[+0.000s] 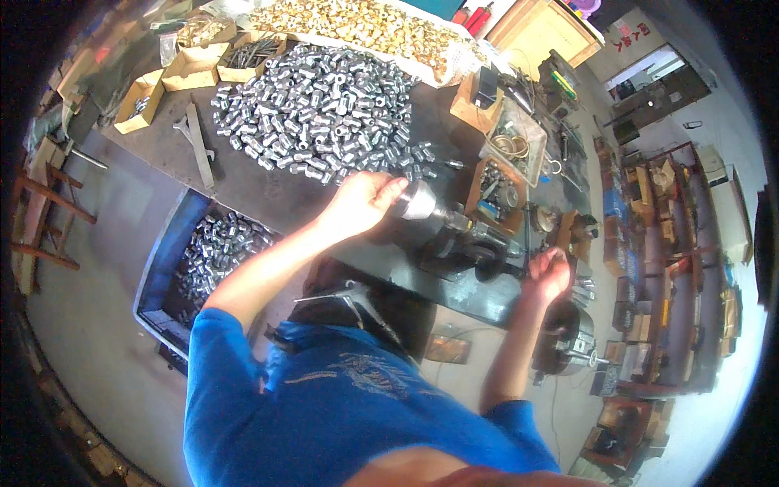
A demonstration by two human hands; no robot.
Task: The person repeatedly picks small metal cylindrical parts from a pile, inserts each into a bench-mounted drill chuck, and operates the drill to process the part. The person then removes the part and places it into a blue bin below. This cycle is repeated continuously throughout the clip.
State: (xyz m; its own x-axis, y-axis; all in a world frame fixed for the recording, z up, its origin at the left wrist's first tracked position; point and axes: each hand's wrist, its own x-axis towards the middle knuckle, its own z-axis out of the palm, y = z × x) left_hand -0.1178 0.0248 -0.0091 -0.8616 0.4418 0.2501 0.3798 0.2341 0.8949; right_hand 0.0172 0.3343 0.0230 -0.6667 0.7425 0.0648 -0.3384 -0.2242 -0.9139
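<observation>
My left hand [365, 201] is closed in a pinch at the left face of a silver chuck [417, 201] on a small bench machine [471, 235]. Whatever its fingers hold there is hidden. Beyond that hand spreads a big heap of silver metal fittings [316, 105] on the dark workbench [268, 191]. At the machine's right end my right hand [550, 274] is raised with curled fingers; any handle or part within them cannot be made out.
Brass-coloured parts [357, 28] lie in a white sack behind the heap. A blue crate [166, 260] of fittings stands below the bench at left. Wrenches [196, 142] and small cardboard boxes [195, 69] sit at far left. Loaded shelves [673, 268] line the right wall.
</observation>
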